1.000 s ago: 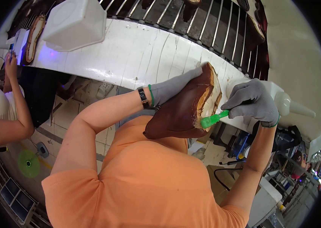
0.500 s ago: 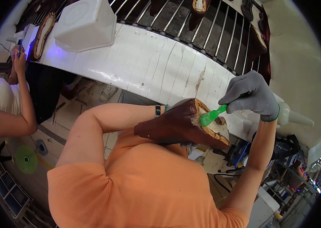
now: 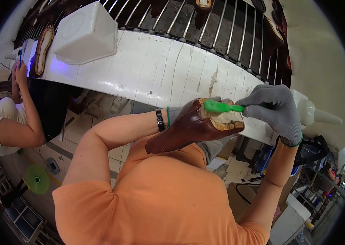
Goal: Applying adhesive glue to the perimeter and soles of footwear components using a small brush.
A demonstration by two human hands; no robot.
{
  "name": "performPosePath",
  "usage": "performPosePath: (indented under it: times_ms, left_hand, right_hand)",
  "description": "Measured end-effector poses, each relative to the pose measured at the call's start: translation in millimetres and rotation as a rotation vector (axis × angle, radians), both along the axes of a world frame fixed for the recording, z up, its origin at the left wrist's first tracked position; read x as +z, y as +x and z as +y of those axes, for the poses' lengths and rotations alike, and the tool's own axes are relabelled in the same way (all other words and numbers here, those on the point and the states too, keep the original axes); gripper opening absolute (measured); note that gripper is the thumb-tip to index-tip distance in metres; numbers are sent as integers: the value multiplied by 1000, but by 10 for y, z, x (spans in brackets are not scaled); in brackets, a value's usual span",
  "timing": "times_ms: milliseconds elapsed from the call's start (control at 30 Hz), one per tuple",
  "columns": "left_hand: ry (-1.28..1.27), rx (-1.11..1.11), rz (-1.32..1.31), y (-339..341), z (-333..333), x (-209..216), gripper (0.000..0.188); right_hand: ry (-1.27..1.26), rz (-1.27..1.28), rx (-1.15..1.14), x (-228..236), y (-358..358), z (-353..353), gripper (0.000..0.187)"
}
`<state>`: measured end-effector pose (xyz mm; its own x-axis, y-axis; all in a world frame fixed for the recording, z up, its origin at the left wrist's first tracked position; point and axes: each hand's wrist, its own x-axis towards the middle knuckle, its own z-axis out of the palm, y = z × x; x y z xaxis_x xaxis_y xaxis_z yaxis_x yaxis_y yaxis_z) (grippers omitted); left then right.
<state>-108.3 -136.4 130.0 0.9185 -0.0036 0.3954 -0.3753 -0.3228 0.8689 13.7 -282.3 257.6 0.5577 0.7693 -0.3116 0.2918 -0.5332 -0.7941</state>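
A dark brown leather shoe upper on a last (image 3: 180,128) is held in front of my chest, its pale, rough-edged underside turned up and to the right. My left hand (image 3: 174,114), in a grey glove, grips it from behind; the shoe hides most of those fingers. In my right hand (image 3: 276,107), also gloved in grey, a green-handled brush (image 3: 220,107) is pinched near its end. The brush's broad head lies against the top edge of the underside. Its bristles cannot be made out.
Beyond the shoe runs a worn white bench (image 3: 148,69) with an upturned white tub (image 3: 83,36). A metal roller rack (image 3: 205,32) behind it carries several brown shoes. Another brown shoe (image 3: 44,51) lies at left, near a co-worker's hands (image 3: 19,71). A pale nozzle-shaped object (image 3: 319,115) sits at right.
The shoe has tilted, bringing its underside further upward. My right hand has moved slightly right and down, and the brush has swung nearly level, from the middle of the underside to its upper edge.
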Motion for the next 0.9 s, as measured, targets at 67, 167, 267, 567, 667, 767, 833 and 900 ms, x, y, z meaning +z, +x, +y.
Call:
performPosePath:
  times_ms: [67,167,267,567,667,767,833,900]
  left_hand:
    - [68,-32,-64,20,-20,-138,39]
    - [-11,-90,21,28,-9,-214,39]
    - [-117,-160,138,30,34,-154,41]
    - [-225,-380,434,8,210,178,45]
    - [-274,-370,416,-17,273,246,47]
    - [-305,-380,462,-35,283,297,49]
    - [-350,-382,504,-34,276,317,50]
    - [-406,-375,556,-19,280,313,51]
  right_hand:
    - [-23,5,-34,8,7,6,21]
    - [-6,11,-39,-21,34,25,20]
    - [76,33,9,-63,72,30,20]
    - [259,30,260,-182,272,19,24]
    - [240,62,275,-215,334,40,24]
    - [205,146,309,-235,410,69,22]
    - [188,174,403,-240,475,81,18]
    - [73,229,422,-212,538,36,17]
